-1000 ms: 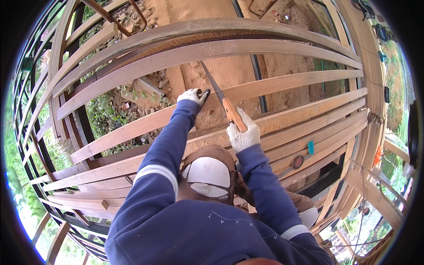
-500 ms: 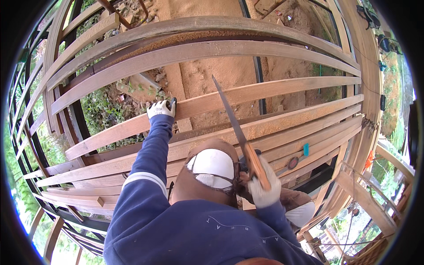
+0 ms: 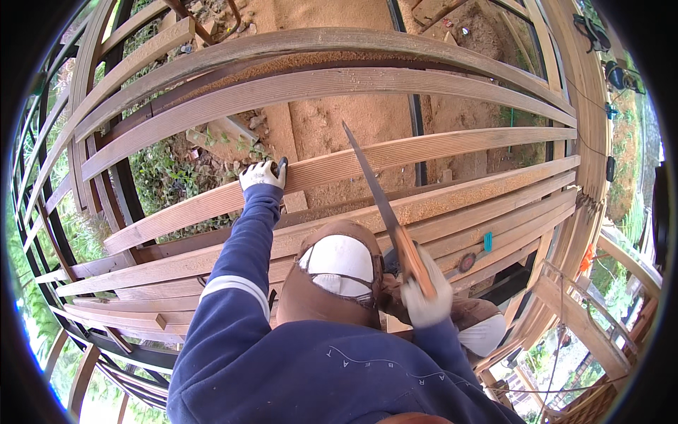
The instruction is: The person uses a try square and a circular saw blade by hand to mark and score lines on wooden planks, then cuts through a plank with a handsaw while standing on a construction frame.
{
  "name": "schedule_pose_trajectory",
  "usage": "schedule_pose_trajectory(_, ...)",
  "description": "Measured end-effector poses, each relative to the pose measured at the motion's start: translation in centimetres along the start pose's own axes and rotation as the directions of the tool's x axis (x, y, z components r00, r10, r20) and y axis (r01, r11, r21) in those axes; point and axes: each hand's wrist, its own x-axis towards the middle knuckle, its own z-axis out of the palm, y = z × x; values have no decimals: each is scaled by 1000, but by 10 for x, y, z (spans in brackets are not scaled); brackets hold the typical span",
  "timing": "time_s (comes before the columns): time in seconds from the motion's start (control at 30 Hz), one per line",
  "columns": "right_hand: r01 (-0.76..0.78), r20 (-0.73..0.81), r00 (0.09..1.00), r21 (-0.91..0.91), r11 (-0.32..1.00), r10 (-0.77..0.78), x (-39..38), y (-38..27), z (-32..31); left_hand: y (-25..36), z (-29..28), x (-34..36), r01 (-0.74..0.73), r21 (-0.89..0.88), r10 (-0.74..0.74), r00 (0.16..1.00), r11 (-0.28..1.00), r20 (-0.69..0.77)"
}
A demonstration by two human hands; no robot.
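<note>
Off-white work gloves with dark patches cover both hands. My left hand [image 3: 263, 176] is closed over a grooved wooden board [image 3: 402, 150], with the thumb on the far right side of the grip. In my right hand [image 3: 429, 300] is the orange-brown handle of a handsaw [image 3: 377, 189], beside my bent knee. Its long grey blade slants up and left, passing across the grooved board in the view, its tip beyond that board's far edge. Whether the teeth touch the wood, I cannot tell.
Several parallel boards [image 3: 328, 81] span dark metal beams [image 3: 417, 113], with gaps showing sandy ground and rubble below. Sawdust lies on a nearer board [image 3: 424, 205]. A small teal object [image 3: 488, 242] and a round dark disc [image 3: 467, 261] sit at the right. Stacked timber [image 3: 586, 113] runs along the right side.
The handsaw and my right hand have shifted slightly right and toward me. My left hand has moved a little to the right, still on the board.
</note>
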Motion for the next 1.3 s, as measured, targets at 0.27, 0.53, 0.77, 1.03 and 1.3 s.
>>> schedule_pose_trajectory(0.27, 147, -29, 988, -175, 973, -154, 118, 26, 53, 11, 4, 9, -31, 27, 30, 999, 999, 20)
schedule_pose_trajectory(0.53, 86, 66, 995, -143, 986, -77, -28, -12, -35, -1, 19, 8, -29, 55, 34, 994, 998, -100)
schedule_pose_trajectory(0.77, 220, -76, 969, -174, 960, -235, 126, 43, 53, 12, 27, 19, -53, 46, 57, 994, 998, -89)
schedule_pose_trajectory(1.03, -1, 74, 997, -29, 1000, 3, -34, -1, -39, -8, 23, 9, 4, 45, -2, 999, 999, -43)
schedule_pose_trajectory(1.3, 106, -63, 991, -156, 982, -117, 133, 39, 64, 4, 31, 14, -55, 74, 63, 991, 996, -116)
